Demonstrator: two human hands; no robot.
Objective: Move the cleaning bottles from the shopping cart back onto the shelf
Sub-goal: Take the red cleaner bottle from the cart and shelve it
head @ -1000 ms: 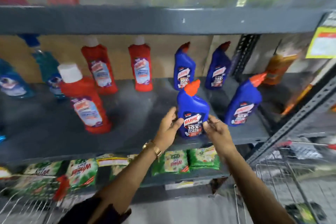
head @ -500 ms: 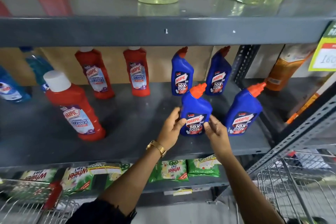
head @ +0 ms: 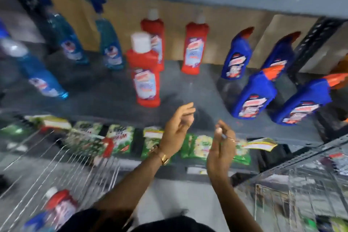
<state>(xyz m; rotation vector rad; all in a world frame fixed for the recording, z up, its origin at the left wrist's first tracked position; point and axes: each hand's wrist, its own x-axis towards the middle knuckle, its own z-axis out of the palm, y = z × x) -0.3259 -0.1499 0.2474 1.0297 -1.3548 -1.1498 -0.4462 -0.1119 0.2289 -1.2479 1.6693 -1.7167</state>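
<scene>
Grey metal shelf (head: 188, 88) fills the frame, the whole view smeared with motion blur. Plenty is already stocked: four blue bottles (head: 254, 98) stand at centre right, three red bottles (head: 146, 83) in the middle, teal ones (head: 111, 49) toward the upper left. So a good part of the job looks done, but not all of it. Down in the lower left corner the wire shopping cart (head: 79, 167) holds at least one more red-capped bottle (head: 58, 209), with a patch of blue beside it that is too blurred to name. Both hands are empty and hang in front of the shelf edge at centre frame. The left hand (head: 177, 128) is loosely spread, fingers curled, touching nothing; the right hand (head: 222, 147) is open and relaxed too, a ring on one finger. The nearest blue bottle stands up and to the right of the right hand, clear of it. The cart bottle lies well apart, down and left of both hands, likely the next pick
</scene>
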